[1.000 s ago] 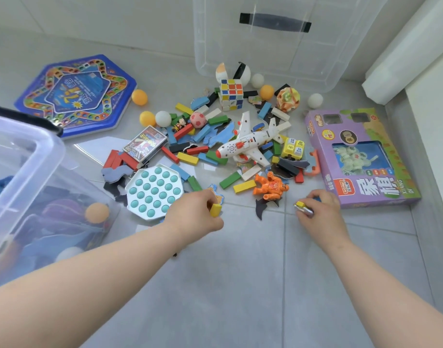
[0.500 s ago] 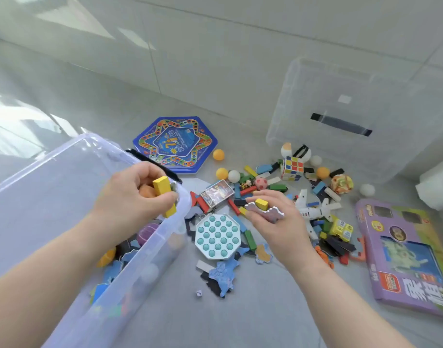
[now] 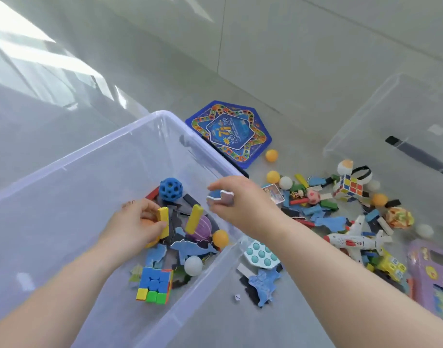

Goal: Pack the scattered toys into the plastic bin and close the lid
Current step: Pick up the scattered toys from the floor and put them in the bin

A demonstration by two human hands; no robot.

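Observation:
The clear plastic bin (image 3: 203, 151) fills the left half of the view. Inside lie a blue holed ball (image 3: 170, 189), a colour cube (image 3: 155, 285), a white ball (image 3: 193, 265), an orange ball (image 3: 220, 238) and foam animal pieces. My left hand (image 3: 132, 224) is inside the bin, shut on a yellow block (image 3: 163, 221). A second yellow block (image 3: 194, 218) stands tilted between my hands, free of both. My right hand (image 3: 243, 204) hovers over the bin's right rim, pinching a foam puzzle piece (image 3: 221, 197). The clear lid (image 3: 403, 116) leans against the wall at the far right.
On the tiled floor to the right lie a toy airplane (image 3: 353, 241), a Rubik's cube (image 3: 348, 188), a teal pop-it (image 3: 260, 254), several blocks and balls, a blue hexagonal board (image 3: 230, 133) and a purple toy box (image 3: 433, 275). A die (image 3: 237, 296) lies beside the bin.
Both hands have swung left from the floor pile to the bin. The left hand has gone down inside it. The yellow block from my right hand is now loose over the bin's contents.

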